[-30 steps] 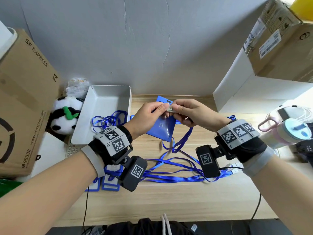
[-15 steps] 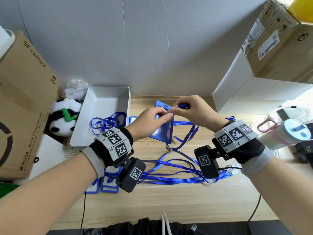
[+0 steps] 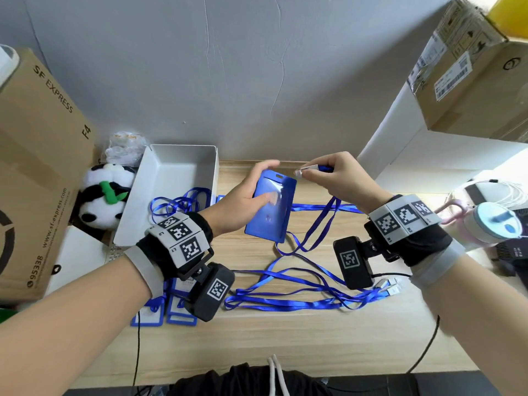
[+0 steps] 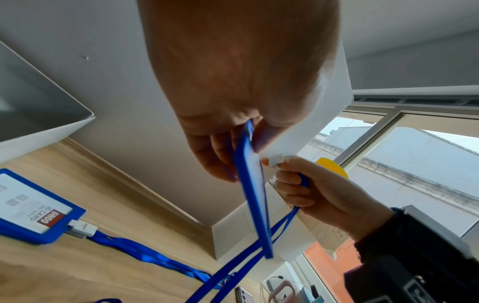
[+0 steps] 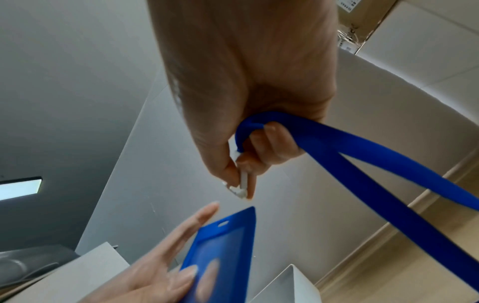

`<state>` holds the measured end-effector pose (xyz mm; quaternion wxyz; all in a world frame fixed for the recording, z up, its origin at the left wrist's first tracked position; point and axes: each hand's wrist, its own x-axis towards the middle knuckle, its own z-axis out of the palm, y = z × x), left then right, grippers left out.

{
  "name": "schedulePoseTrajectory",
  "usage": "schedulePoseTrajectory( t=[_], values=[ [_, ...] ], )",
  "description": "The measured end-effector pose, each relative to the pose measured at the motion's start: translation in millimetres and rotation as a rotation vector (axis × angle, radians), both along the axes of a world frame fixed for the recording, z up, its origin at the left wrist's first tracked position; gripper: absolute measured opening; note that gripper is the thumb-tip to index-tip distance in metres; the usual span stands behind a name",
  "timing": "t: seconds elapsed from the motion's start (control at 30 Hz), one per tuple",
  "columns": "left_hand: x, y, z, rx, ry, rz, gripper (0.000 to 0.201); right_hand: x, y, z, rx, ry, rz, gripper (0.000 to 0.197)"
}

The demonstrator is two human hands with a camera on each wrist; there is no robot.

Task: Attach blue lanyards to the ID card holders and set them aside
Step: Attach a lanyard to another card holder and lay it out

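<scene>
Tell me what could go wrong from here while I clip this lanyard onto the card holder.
The clip in your right hand sits apart from the holder's slot, so it may miss and slide off the edge. Your left hand grips the card holder low down, so its top may flex away when pressed. The hanging lanyard trails down to the loose straps on the table and could snag or drag them.

Light wooden table (image 3: 285,344) bears loose blue lanyards (image 3: 285,302), finished card holders (image 3: 164,315), a white tray (image 3: 174,172), cardboard boxes (image 3: 37,155) and a plush panda (image 3: 100,195).
</scene>
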<state>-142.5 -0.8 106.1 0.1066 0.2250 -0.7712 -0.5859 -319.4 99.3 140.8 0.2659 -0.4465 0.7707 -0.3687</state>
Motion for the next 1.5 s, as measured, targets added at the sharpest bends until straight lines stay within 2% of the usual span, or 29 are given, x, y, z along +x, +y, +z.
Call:
schedulePoseTrajectory(
  t=[0.07, 0.1, 0.2, 0.27, 0.4, 0.73, 1.27, 1.5],
  values=[
    [1.8, -1.3, -0.2, 0.042, -0.010, -0.008, 0.059, -3.3, -2.7, -1.7, 0.035, 0.007, 0.010, 0.018],
    [2.3, -1.9, 0.3, 0.050, -0.015, -0.012, 0.056, -4.2, -3.9, -2.6, 0.057, 0.016, 0.026, 0.020],
    [2.1, -4.6, 3.7, 0.035, -0.042, -0.050, 0.023, -4.2, -6.3, -4.6, 0.091, 0.042, 0.045, 0.021],
    [2.4, -6.5, 4.4, 0.060, -0.045, -0.056, 0.017, -3.4, -7.6, -5.7, 0.100, 0.045, 0.045, 0.020],
    [2.8, -9.1, 5.5, 0.103, -0.051, -0.055, 0.024, -2.6, -9.0, -6.1, 0.155, 0.008, 0.123, 0.017],
    [-2.7, -9.4, 6.1, 0.020, -0.084, -0.020, 0.024, -1.2, -12.2, -3.7, 0.283, 0.050, 0.251, 0.013],
    [-7.2, -16.8, -3.4, -0.039, -0.097, -0.029, 0.030, -4.6, -17.0, -8.9, 0.330, 0.061, 0.275, 0.021],
    [-6.3, -21.0, -11.4, -0.117, -0.146, 0.029, 0.024, -2.4, -14.5, -3.6, 0.332, -0.070, 0.344, 0.016]
  ],
)
